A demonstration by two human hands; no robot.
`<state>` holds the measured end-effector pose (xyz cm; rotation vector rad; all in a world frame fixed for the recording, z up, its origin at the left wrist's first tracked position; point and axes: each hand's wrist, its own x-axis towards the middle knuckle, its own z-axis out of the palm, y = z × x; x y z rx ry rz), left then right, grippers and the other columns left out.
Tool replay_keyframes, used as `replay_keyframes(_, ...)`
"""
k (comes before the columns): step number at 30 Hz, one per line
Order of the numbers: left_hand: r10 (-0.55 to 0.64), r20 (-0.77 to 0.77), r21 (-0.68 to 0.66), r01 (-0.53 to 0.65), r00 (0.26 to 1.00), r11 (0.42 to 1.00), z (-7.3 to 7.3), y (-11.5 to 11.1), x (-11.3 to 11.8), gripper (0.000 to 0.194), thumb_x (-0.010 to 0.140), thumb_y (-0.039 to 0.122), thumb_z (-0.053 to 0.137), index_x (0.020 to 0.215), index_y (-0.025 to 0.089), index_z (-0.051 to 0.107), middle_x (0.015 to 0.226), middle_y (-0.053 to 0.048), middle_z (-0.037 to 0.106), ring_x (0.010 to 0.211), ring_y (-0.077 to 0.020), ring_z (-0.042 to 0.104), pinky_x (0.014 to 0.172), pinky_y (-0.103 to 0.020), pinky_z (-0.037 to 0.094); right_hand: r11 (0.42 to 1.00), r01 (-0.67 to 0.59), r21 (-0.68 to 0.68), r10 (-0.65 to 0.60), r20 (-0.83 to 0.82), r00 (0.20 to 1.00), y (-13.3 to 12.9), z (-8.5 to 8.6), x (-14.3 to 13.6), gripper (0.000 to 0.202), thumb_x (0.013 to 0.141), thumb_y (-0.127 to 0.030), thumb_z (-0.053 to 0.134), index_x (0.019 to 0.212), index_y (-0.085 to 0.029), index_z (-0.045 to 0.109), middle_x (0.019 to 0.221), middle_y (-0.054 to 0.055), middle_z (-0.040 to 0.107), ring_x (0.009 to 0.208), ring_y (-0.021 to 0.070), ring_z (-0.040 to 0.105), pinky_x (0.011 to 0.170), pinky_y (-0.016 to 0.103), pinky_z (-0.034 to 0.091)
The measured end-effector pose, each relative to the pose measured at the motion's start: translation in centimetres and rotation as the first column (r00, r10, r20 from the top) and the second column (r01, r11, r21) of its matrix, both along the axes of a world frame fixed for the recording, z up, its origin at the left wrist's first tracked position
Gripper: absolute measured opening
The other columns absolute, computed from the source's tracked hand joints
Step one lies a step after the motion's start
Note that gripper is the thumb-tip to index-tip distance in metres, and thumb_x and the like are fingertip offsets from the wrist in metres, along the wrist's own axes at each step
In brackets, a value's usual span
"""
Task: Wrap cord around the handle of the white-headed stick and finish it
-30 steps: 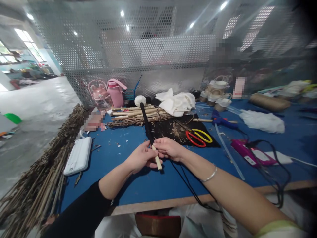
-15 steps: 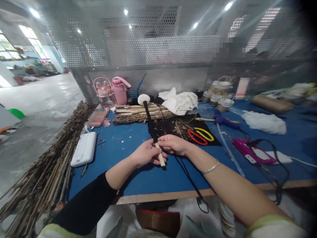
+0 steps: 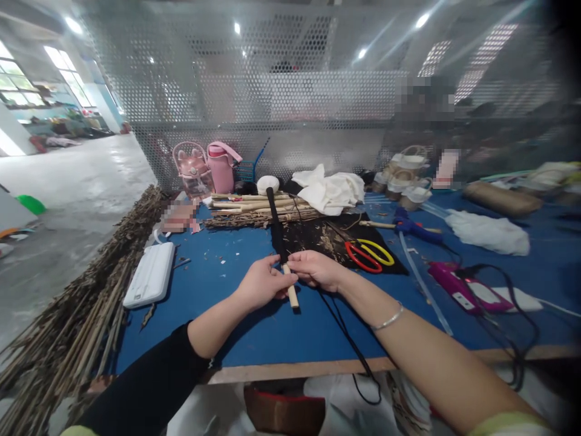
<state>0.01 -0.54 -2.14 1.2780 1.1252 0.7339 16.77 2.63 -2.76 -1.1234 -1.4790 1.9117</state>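
Observation:
A wooden stick, wrapped in black along most of its length and topped by a white padded ball, slants up over the blue table. My left hand is closed on the bare wood near its lower end. Fingers of my right hand pinch the stick at the lower edge of the black wrapping. A black cord runs from under my right hand over the table's front edge. Red and yellow-handled scissors lie on a black cloth beyond my right hand.
Dry stalks lie along the left side. A white power bank sits at left, pink bottles at the back. Behind the stick are bundled sticks and white cloth. At right are a blue glue gun and magenta device.
The camera view has shifted slightly. The stick's lower end now stands a little further left, and my left hand's fingers are drawn in more beneath it. Both hands keep their hold.

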Motion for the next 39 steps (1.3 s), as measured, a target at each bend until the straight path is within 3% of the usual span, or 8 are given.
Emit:
replay_keyframes(7,-0.004,-0.132,0.073,0.014,0.991,0.997,0.0,-0.2,0.0,0.077,0.072,0.029,0.066,0.135,0.002,0.032,0.047,0.006,0.055,0.040,-0.0091,0.049,0.041,-0.019,0.040,0.922,0.037,0.385,-0.129,0.214,0.968,0.3,0.3,0.4,0.026,0.070,-0.037,0.066,0.066,-0.013,0.057,0.051,-0.006,0.045,0.045,0.0036,0.031,0.043,0.018,0.020)
replay_keyframes(15,0.008,-0.013,-0.003,-0.008,1.000,1.000,0.3,-0.1,0.1,0.078,0.073,0.028,0.067,0.136,0.002,0.029,0.046,0.007,0.052,0.039,-0.0081,0.047,0.041,-0.019,0.041,0.986,0.166,0.005,-0.166,0.040,0.985,-0.4,0.9,0.0,0.025,0.070,-0.038,0.063,0.069,-0.018,0.049,0.041,-0.012,0.031,0.035,0.0031,0.017,0.034,0.019,0.009)
replay_keyframes(20,0.027,0.162,-0.105,-0.010,0.986,0.994,0.4,-0.2,0.1,0.084,0.074,0.024,0.067,0.139,0.002,0.020,0.052,0.006,0.055,0.043,-0.0076,0.049,0.048,-0.022,0.047,0.988,0.154,-0.033,-0.154,0.015,0.988,-0.5,0.9,-0.3,0.026,0.070,-0.037,0.065,0.068,-0.018,0.047,0.040,-0.012,0.033,0.033,0.0025,0.017,0.031,0.017,0.009)
replay_keyframes(25,-0.030,0.265,-0.187,0.082,0.964,0.979,1.1,-0.6,0.1,0.081,0.074,0.024,0.069,0.138,0.007,0.023,0.072,-0.006,0.067,0.058,-0.0127,0.063,0.056,-0.024,0.051,0.991,0.044,-0.125,-0.053,-0.067,0.996,-0.7,1.1,0.1,0.030,0.073,-0.042,0.064,0.072,-0.018,0.046,0.039,-0.014,0.027,0.034,0.0023,0.012,0.032,0.017,0.007)
replay_keyframes(29,-0.074,0.359,-0.246,0.170,0.931,0.954,1.4,-0.8,0.0,0.079,0.074,0.025,0.069,0.137,0.013,0.024,0.087,-0.011,0.068,0.069,-0.0173,0.067,0.061,-0.028,0.054,0.996,0.042,-0.078,-0.047,-0.061,0.997,-0.9,1.2,0.2,0.032,0.072,-0.043,0.065,0.070,-0.017,0.048,0.039,-0.013,0.028,0.033,0.0020,0.014,0.032,0.018,0.008)
replay_keyframes(32,-0.054,0.270,-0.221,0.116,0.961,0.968,0.8,-0.8,0.1,0.088,0.073,0.029,0.070,0.141,0.014,0.016,0.074,-0.003,0.065,0.063,-0.0153,0.065,0.054,-0.025,0.052,0.993,0.121,0.011,-0.121,0.017,0.992,-1.0,1.0,-0.3,0.034,0.070,-0.044,0.066,0.065,-0.017,0.046,0.038,-0.011,0.033,0.032,0.0026,0.021,0.031,0.019,0.010)
replay_keyframes(36,-0.048,0.166,-0.114,0.067,0.985,0.991,0.1,-0.6,0.2,0.082,0.067,0.027,0.075,0.134,0.006,0.032,0.054,0.007,0.052,0.046,-0.0068,0.051,0.047,-0.019,0.046,0.983,0.171,0.065,-0.175,0.054,0.983,-0.9,0.7,-0.7,0.036,0.069,-0.043,0.067,0.062,-0.017,0.044,0.038,-0.011,0.035,0.033,0.0025,0.023,0.032,0.018,0.011)
replay_keyframes(39,-0.021,0.191,-0.124,0.045,0.981,0.991,0.2,-0.5,0.2,0.084,0.067,0.025,0.075,0.134,0.004,0.030,0.053,0.008,0.053,0.044,-0.0050,0.047,0.048,-0.018,0.043,0.991,0.132,0.027,-0.133,0.014,0.991,-0.7,0.8,-0.5,0.035,0.069,-0.044,0.067,0.064,-0.018,0.044,0.039,-0.011,0.034,0.033,0.0023,0.022,0.032,0.018,0.011)
